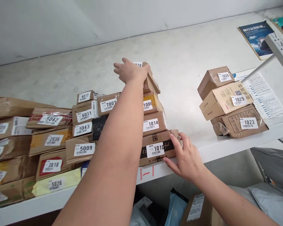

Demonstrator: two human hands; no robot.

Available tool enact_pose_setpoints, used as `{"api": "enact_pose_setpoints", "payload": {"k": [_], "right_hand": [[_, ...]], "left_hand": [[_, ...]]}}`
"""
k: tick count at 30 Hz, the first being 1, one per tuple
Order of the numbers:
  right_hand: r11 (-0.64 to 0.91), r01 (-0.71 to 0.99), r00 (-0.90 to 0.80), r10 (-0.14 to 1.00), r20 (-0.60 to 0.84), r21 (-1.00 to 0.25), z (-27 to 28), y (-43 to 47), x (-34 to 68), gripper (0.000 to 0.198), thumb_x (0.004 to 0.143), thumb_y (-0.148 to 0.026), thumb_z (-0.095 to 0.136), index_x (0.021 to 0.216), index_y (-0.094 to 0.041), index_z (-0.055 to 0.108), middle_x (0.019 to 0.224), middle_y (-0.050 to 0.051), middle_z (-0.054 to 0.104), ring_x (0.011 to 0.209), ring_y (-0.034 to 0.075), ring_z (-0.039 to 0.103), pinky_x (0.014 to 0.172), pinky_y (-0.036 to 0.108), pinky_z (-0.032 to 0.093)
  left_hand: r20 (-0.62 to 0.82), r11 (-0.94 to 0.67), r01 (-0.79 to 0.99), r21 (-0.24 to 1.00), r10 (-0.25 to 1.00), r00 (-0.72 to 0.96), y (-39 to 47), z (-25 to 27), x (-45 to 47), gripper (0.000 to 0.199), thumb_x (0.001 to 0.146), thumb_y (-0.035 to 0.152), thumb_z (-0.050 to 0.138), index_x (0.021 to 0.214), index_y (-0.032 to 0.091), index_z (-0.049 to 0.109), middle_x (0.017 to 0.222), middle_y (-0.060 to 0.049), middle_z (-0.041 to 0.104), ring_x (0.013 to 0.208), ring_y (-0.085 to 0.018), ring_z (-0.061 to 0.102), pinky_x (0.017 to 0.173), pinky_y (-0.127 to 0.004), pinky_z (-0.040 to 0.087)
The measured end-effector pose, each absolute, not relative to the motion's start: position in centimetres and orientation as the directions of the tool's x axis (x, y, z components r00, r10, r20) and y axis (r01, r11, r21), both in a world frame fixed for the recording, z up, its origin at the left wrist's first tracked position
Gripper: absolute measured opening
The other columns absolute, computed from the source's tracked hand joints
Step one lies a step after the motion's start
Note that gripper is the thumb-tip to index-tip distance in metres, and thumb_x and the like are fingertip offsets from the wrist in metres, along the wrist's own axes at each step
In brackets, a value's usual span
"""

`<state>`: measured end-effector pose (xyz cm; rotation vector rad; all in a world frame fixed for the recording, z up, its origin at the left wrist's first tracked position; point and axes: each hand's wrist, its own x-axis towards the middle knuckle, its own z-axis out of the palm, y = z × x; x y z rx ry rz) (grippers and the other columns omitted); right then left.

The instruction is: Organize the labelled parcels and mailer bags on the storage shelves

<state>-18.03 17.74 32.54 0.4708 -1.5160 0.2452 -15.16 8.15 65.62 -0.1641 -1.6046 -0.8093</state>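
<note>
My left hand (130, 72) reaches up to the top of a stack of boxes, fingers spread and thumb apart, touching the top cardboard box (152, 78), whose label is partly covered. Under it sit a box labelled 1006 (151, 103) and a box labelled 1014 (163, 119). At the bottom is a box labelled 1010 (168, 153) with a black band. My right hand (187, 157) rests with fingers apart against the right end of that lowest box, its thumb near the front face. My left forearm hides part of the stack's left side.
More labelled parcels, such as a box marked 5009 (70, 150), are piled on the left of the white shelf (202, 153). To the right stands a stack topped by box 1026 (212, 81). Below lie bags and a carton (187, 213). A metal post (279, 47) stands at upper right.
</note>
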Motion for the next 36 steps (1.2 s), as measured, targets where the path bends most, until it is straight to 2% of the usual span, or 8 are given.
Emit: {"api": "enact_pose_setpoints", "payload": {"k": [13,19,22,25,27,29,31,36], "right_hand": [[0.751,-0.651,0.013,-0.131,0.991,0.108,33.1,19.2,-15.8,0.062,0.102,-0.051,0.053,0.150,-0.014,0.041,0.141,0.027,0.049,0.121,0.035,0.062,0.085,0.050,0.066],[0.882,-0.441,0.382,0.017,0.924,0.166,36.2,26.6,-11.2,0.052,0.100,-0.048,0.057,0.143,-0.021,0.046,0.134,0.019,0.052,0.128,0.037,0.056,0.104,0.063,0.053],[0.939,-0.344,0.423,0.177,0.889,-0.023,38.5,33.9,-9.5,0.057,0.096,-0.055,0.062,0.140,-0.021,0.050,0.133,0.019,0.054,0.127,0.039,0.055,0.104,0.068,0.049],[0.825,-0.474,0.264,0.466,0.845,-0.306,40.2,41.5,-9.4,0.063,0.088,-0.062,0.070,0.137,-0.025,0.056,0.130,0.017,0.059,0.118,0.040,0.061,0.097,0.066,0.053],[0.632,-0.618,-0.056,0.559,0.827,-0.469,40.7,45.3,-10.0,0.057,0.087,-0.067,0.066,0.128,-0.027,0.063,0.119,0.014,0.067,0.108,0.040,0.066,0.088,0.062,0.058],[0.406,-0.662,-0.408,0.510,0.757,-0.630,40.6,47.3,-10.9,0.056,0.088,-0.071,0.059,0.122,-0.028,0.068,0.107,0.013,0.073,0.099,0.040,0.070,0.079,0.060,0.062],[0.229,-0.622,-0.626,0.430,0.651,-0.749,40.3,47.8,-11.8,0.060,0.086,-0.073,0.059,0.123,-0.027,0.070,0.099,0.013,0.077,0.094,0.041,0.072,0.073,0.060,0.063],[0.042,-0.602,-0.711,0.426,0.559,-0.797,39.5,45.5,-12.8,0.064,0.083,-0.068,0.069,0.131,-0.026,0.067,0.098,0.012,0.080,0.091,0.041,0.076,0.074,0.060,0.065]], "left_hand": [[0.923,0.720,0.583,0.376,-0.347,-0.166,8.4,66.6,-17.7,0.098,0.068,0.047,0.088,0.141,0.009,0.037,0.162,-0.024,0.031,0.145,-0.043,0.025,0.117,-0.081,0.029],[0.917,0.746,0.534,0.399,-0.344,-0.203,8.6,66.0,-17.1,0.110,0.066,0.045,0.088,0.152,0.011,0.028,0.166,-0.022,0.025,0.146,-0.043,0.023,0.116,-0.080,0.029],[0.913,0.772,0.487,0.409,-0.346,-0.218,8.6,65.6,-16.8,0.120,0.065,0.046,0.088,0.158,0.013,0.020,0.170,-0.020,0.020,0.149,-0.043,0.021,0.118,-0.080,0.024],[0.917,0.791,0.464,0.400,-0.337,-0.215,8.7,64.9,-16.2,0.125,0.066,0.050,0.088,0.162,0.014,0.016,0.173,-0.020,0.015,0.152,-0.044,0.019,0.121,-0.078,0.019],[0.919,0.800,0.452,0.394,-0.331,-0.216,8.9,64.3,-15.5,0.123,0.070,0.051,0.087,0.163,0.015,0.016,0.175,-0.020,0.012,0.155,-0.044,0.017,0.124,-0.073,0.016],[0.920,0.814,0.432,0.388,-0.320,-0.224,9.1,63.5,-14.6,0.118,0.077,0.051,0.083,0.166,0.017,0.013,0.177,-0.019,0.007,0.159,-0.042,0.012,0.127,-0.067,0.012],[0.923,0.828,0.411,0.380,-0.309,-0.231,9.0,62.5,-13.9,0.113,0.084,0.050,0.078,0.167,0.022,0.008,0.178,-0.015,0.001,0.162,-0.040,0.007,0.130,-0.061,0.006],[0.980,0.877,0.437,0.201,-0.177,-0.096,7.2,60.7,-15.1,0.098,0.094,0.052,0.062,0.169,0.028,0.004,0.180,-0.007,0.000,0.163,-0.032,0.008,0.132,-0.051,0.000]]}}
